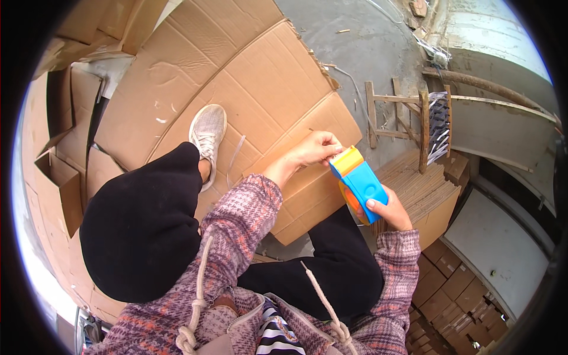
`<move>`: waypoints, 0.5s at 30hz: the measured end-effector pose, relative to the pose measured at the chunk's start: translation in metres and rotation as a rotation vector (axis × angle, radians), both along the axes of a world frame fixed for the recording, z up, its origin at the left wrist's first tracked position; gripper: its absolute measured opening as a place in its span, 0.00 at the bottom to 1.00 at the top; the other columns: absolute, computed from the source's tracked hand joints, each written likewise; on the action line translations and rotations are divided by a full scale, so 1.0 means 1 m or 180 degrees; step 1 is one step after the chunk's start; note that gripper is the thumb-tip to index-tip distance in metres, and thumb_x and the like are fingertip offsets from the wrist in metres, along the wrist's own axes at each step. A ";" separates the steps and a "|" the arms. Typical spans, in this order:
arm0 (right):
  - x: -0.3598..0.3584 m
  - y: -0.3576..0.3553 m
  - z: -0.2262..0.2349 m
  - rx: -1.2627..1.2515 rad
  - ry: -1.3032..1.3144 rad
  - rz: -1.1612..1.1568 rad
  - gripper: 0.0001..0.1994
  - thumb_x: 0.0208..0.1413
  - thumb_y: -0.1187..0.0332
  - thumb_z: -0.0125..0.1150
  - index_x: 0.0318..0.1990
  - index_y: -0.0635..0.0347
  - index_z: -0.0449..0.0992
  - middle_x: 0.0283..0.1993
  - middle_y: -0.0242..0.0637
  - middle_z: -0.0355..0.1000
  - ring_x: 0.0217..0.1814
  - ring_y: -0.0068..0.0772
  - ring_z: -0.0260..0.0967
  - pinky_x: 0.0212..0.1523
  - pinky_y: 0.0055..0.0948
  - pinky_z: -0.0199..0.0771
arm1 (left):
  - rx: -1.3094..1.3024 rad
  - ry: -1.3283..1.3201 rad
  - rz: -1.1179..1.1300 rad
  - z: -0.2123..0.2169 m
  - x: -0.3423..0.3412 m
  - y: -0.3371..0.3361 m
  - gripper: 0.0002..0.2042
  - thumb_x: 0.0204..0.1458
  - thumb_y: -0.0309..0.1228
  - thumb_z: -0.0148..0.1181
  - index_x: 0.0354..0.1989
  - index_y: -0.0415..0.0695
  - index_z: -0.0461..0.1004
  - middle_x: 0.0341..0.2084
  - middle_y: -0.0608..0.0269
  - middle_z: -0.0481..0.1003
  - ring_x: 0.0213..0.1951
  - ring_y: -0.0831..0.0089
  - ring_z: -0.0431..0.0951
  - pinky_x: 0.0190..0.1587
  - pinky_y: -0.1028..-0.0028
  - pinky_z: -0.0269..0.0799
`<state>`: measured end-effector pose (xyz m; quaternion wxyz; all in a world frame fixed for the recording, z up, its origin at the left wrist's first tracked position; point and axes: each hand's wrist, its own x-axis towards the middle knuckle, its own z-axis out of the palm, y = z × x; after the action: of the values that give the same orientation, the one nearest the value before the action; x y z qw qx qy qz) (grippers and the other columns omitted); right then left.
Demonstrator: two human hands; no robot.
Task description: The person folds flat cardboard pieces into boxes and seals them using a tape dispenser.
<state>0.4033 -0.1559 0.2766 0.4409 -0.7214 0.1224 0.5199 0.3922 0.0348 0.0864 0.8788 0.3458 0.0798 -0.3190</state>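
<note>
Flattened brown cardboard sheets point(236, 77) cover the concrete floor, where the right hand point(387, 210) grips a blue-and-yellow plastic tape dispenser point(358, 180), left hand point(316, 148) pinching closed at its upper end.

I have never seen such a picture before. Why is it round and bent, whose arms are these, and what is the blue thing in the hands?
There is no machine here. A person wears a wide fisheye camera on the head, looking down, so you see their own arms and legs; this lens bends straight edges near the rim. The right hand grips a blue and yellow tape dispenser with an orange roll. The left hand pinches at the dispenser's yellow front end. Below them lie flattened cardboard sheets on a grey concrete floor. One foot in a pale sneaker rests on the cardboard. To the right are a stack of flat cardboard and a small wooden frame.
</note>
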 end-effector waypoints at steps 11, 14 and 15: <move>0.000 0.006 0.000 -0.0068 -0.0078 0.0055 0.25 0.46 0.55 0.65 0.43 0.67 0.67 0.30 0.38 0.73 0.30 0.27 0.73 0.33 0.24 0.74 | -0.0083 -0.0020 0.0005 -0.008 -0.007 -0.015 0.11 0.55 0.37 0.56 0.29 0.42 0.72 0.20 0.70 0.70 0.19 0.84 0.66 0.20 0.83 0.62; 0.000 0.014 0.002 -0.0114 -0.0102 0.0060 0.24 0.48 0.55 0.63 0.43 0.67 0.67 0.29 0.38 0.73 0.29 0.26 0.72 0.32 0.23 0.74 | -0.0105 0.0108 0.0357 -0.015 -0.012 -0.024 0.10 0.55 0.37 0.56 0.28 0.43 0.72 0.18 0.71 0.69 0.17 0.84 0.65 0.19 0.82 0.60; 0.001 0.015 0.003 -0.0131 -0.0108 0.0066 0.24 0.48 0.55 0.62 0.43 0.68 0.67 0.29 0.38 0.73 0.28 0.26 0.72 0.32 0.23 0.74 | -0.0055 0.0135 0.0424 -0.015 -0.013 -0.025 0.10 0.55 0.36 0.56 0.27 0.43 0.72 0.18 0.71 0.69 0.17 0.84 0.64 0.18 0.82 0.59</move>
<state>0.4045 -0.1407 0.2793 0.4225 -0.7402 0.1181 0.5095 0.3794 0.0097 0.0716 0.8991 0.3253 0.1184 -0.2678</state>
